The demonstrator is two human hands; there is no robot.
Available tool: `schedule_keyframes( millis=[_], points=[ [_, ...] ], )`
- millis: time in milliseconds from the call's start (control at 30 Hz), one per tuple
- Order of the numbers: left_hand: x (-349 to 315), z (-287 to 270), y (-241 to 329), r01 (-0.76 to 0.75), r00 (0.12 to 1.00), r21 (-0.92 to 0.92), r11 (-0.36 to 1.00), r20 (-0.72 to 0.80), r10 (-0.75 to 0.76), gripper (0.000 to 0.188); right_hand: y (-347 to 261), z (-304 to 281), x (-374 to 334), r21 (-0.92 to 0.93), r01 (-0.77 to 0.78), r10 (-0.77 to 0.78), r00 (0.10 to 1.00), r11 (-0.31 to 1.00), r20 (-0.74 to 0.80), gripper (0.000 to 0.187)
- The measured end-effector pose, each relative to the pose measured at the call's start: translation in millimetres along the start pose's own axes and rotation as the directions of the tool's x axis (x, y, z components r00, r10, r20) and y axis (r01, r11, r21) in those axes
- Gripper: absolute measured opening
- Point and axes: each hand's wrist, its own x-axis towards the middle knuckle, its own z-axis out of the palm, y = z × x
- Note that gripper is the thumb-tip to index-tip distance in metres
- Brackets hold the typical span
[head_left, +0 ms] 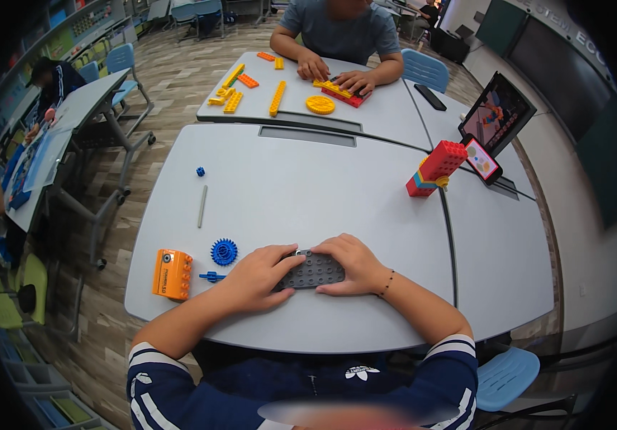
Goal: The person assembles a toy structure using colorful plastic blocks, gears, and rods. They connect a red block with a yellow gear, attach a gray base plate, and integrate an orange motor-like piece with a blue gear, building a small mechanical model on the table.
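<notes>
The white tabletop (323, 193) stretches ahead of the grey block (315, 271), near its front edge; left hand (257, 278) and right hand (357, 264) pinch the block's ends, fingers curled.

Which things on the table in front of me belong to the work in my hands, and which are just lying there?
In the work:
- dark grey studded plate, held by the left hand and right hand

Apparently just there, untouched:
- orange block
- blue gear
- blue axle piece
- grey rod
- small blue piece
- standing red block tower
</notes>
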Motion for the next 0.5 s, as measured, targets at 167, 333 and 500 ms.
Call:
schedule_keyframes(
  millis=[167, 333, 500],
  points=[
    [-0.2, 0.7, 0.3, 0.036, 0.999, 0.008, 0.999, 0.009, -0.037, 0.060, -0.8, -0.6, -0.4, 0.006, -0.029, 0.029, 1.000, 1.000, -0.003, 0.063],
    [0.4, 1.2, -0.4, 0.027, 1.000, 0.003, 1.000, 0.004, -0.027, 0.060, -1.3, -0.6, -0.4, -0.003, -0.022, 0.022, 1.000, 1.000, -0.016, 0.063],
    [0.7, 1.2, -0.2, 0.031, 1.000, 0.040, 0.999, 0.000, -0.031, 0.059, -0.4, -0.6, -1.0, -0.009, -0.034, 0.034, 0.999, 0.999, -0.032, 0.062]
  ],
)
